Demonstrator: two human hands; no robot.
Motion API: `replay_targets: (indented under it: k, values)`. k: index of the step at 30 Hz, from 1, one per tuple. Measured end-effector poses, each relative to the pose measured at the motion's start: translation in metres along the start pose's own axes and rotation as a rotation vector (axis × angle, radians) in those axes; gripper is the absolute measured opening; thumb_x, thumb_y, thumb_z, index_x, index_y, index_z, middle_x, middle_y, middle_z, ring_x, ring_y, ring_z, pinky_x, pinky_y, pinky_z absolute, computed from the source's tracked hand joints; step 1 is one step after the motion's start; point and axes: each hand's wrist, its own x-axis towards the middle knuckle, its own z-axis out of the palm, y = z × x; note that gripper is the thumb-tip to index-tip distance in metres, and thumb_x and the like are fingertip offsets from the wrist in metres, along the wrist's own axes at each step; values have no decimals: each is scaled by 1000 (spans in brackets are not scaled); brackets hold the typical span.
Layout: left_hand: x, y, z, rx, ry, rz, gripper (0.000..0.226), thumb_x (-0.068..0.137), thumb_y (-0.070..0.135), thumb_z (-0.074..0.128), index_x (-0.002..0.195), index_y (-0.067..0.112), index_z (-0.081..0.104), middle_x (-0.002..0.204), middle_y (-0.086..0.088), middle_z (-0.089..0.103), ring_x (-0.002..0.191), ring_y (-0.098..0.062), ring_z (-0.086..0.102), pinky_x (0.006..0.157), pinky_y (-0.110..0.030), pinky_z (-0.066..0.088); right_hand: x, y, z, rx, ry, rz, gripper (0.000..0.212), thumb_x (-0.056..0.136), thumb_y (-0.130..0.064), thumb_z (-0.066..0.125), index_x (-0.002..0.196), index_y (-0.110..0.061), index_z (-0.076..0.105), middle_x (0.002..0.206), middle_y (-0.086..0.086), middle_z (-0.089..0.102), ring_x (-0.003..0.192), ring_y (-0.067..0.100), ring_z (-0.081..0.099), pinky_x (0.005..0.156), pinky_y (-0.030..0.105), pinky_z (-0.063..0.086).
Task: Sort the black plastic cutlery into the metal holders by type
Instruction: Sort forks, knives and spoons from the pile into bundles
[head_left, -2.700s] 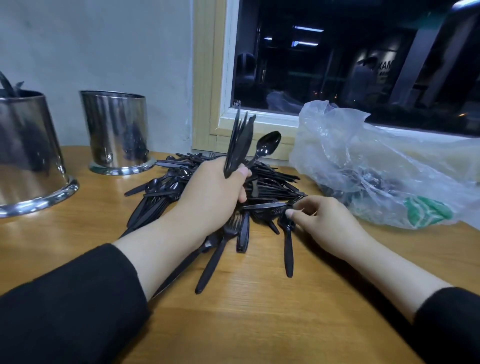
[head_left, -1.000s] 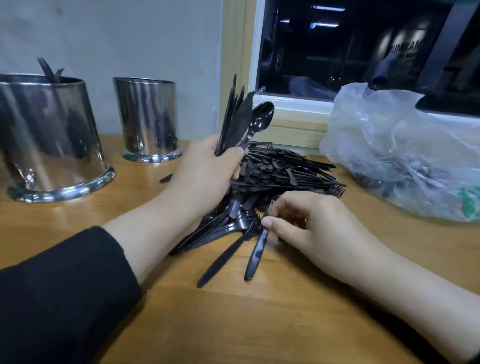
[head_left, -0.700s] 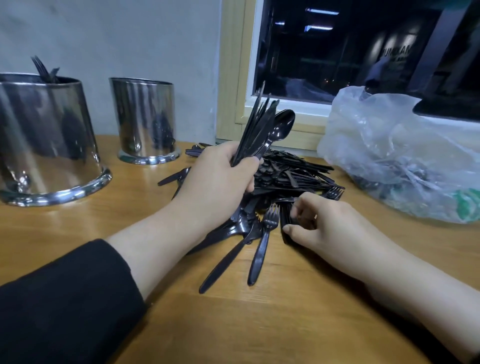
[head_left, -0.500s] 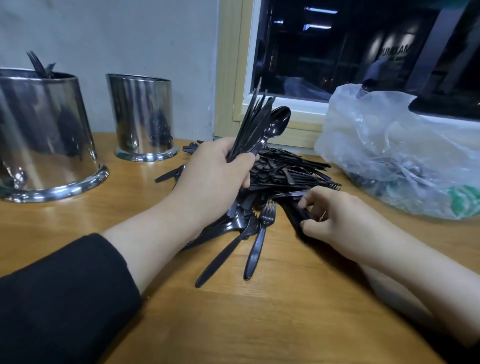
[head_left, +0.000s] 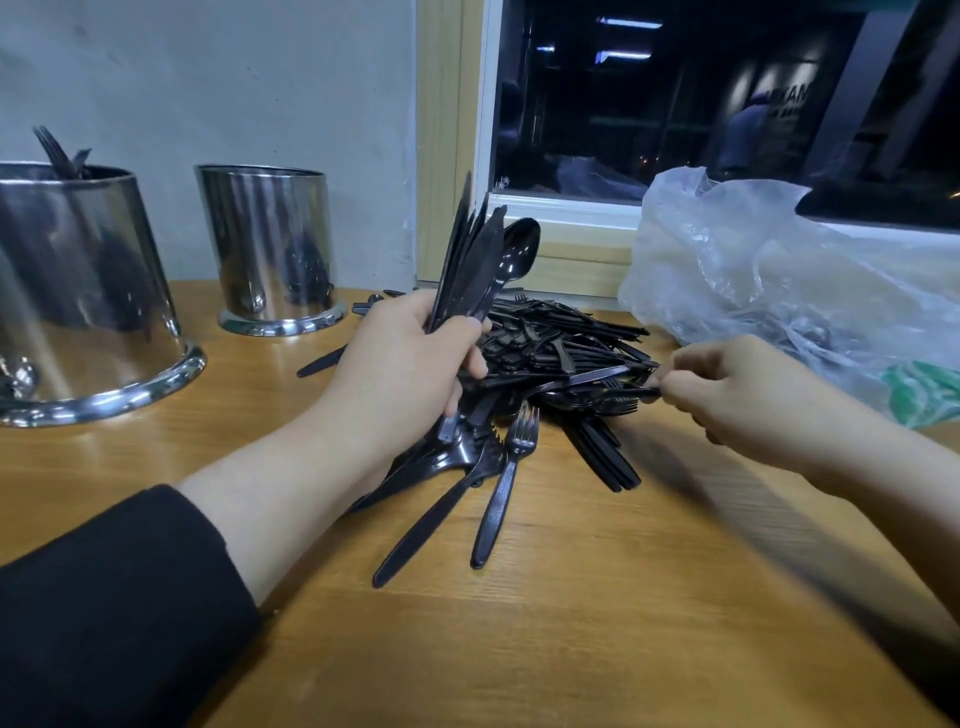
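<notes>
A heap of black plastic cutlery (head_left: 550, 353) lies on the wooden table (head_left: 519, 623) in the middle. My left hand (head_left: 400, 369) grips an upright bundle of black cutlery (head_left: 478, 260), mostly knives with one spoon bowl at its right. My right hand (head_left: 727, 389) pinches the end of a black piece (head_left: 623, 395) at the heap's right edge; its type is hard to tell. A loose fork (head_left: 506, 478) lies at the heap's near side. Two metal holders stand at the left: a large one (head_left: 78, 291) with fork handles sticking out, and a smaller one (head_left: 270, 249) behind it.
A clear plastic bag (head_left: 779, 280) with more cutlery inside sits at the right, under the window sill (head_left: 566, 208). A grey wall stands behind the holders. Bare wooden tabletop lies between me and the heap.
My right hand has moved from the heap's near side to its right edge and pinched a piece there. My left hand keeps the same bundle upright.
</notes>
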Motion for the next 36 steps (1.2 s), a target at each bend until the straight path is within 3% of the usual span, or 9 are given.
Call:
replay_targets:
  k: [4,10,14,18,21,27,30,33,36]
  values:
    - [-2,1,1,-112,7,-79,17,101,14,51,104,12,68,67,-1,61,46,-13,38,37,-19,26,-1,2,-6,79,-47,-62,24,90,-34,51,77,-32,71,55,-1,46,55,19,41,61,32,35]
    - [-2,2,1,-188,32,-135,17,104,22,53,110,19,69,64,4,53,46,-10,37,40,-22,23,0,0,-1,537,-35,-103,28,95,-1,49,77,-13,67,68,9,46,64,23,41,63,34,35]
    - [-7,2,5,-218,5,-127,15,104,25,55,110,19,68,67,2,58,48,-10,43,38,-22,28,0,-7,19,882,-77,-141,28,100,0,43,83,-12,62,69,7,41,64,22,38,61,35,34]
    - [-14,5,14,-242,-19,-117,15,105,24,55,110,17,67,74,-2,64,48,-11,52,38,-23,30,-8,-27,43,1079,-133,-126,15,101,-2,45,95,-4,59,71,6,52,65,18,47,58,30,36]
    - [-20,7,20,-247,-28,-89,15,104,25,57,108,16,69,75,-1,66,53,-11,56,38,-24,30,-13,-36,58,1041,-133,-102,18,104,-5,45,100,-3,63,73,8,59,63,18,51,56,29,40]
    - [-27,7,28,-219,-64,-83,19,102,31,60,94,16,69,73,-9,64,38,-8,43,38,-23,31,-18,-42,61,880,-172,-150,28,109,-14,38,112,-6,65,75,12,63,63,22,56,54,30,47]
    - [-27,5,29,-212,-84,-74,20,99,36,64,87,23,73,69,-8,63,42,-14,41,42,-25,33,-23,-44,59,815,-223,-161,31,109,-20,37,104,-3,62,76,11,66,64,24,58,57,34,49]
    - [-29,4,32,-251,-138,-83,25,99,33,64,83,15,66,67,-14,59,44,-19,47,45,-29,35,-27,-44,62,751,-286,-174,35,110,-28,35,96,-4,56,80,15,68,68,34,60,65,46,47]
    - [-31,3,33,-251,-143,-76,28,100,31,64,79,13,62,67,-14,57,45,-24,48,47,-32,34,-28,-44,64,766,-337,-173,37,110,-29,33,98,-1,54,84,19,68,69,34,61,63,45,50]
